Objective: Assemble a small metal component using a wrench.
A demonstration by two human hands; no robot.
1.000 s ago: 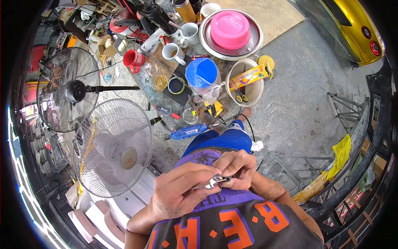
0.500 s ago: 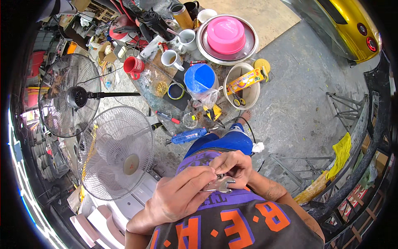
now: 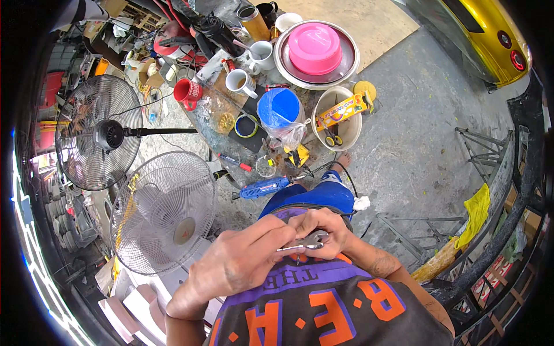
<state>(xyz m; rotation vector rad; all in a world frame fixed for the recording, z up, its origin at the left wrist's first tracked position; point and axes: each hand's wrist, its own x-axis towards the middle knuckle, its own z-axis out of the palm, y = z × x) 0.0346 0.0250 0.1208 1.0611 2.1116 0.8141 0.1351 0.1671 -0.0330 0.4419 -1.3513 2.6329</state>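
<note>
In front of my chest, my two hands meet fingertip to fingertip. My left hand (image 3: 239, 254) is closed round the handle of a silver open-end wrench (image 3: 316, 239), whose jaw reaches across to my right palm. My right hand (image 3: 328, 229) has its fingers curled in a pinch beside the wrench. What the pinch holds is mostly hidden; a thin metal tip shows just below the wrench. Beyond my hands, a blue rotary tool (image 3: 264, 188) lies at the table's near edge.
The cluttered table (image 3: 203, 118) carries mugs, a blue-lidded tub (image 3: 279, 109) in plastic, a red marker (image 3: 235, 162) and a steel basin (image 3: 283, 69) under a pink one. A white bucket (image 3: 353, 135) holds scissors and a yellow box. Two fans (image 3: 164, 213) stand left; a yellow car (image 3: 490, 34) is far right.
The wrench has turned so that it shows more edge-on, and its jaw has shifted up and right. My left hand has moved slightly left. Both hands stay closed.
</note>
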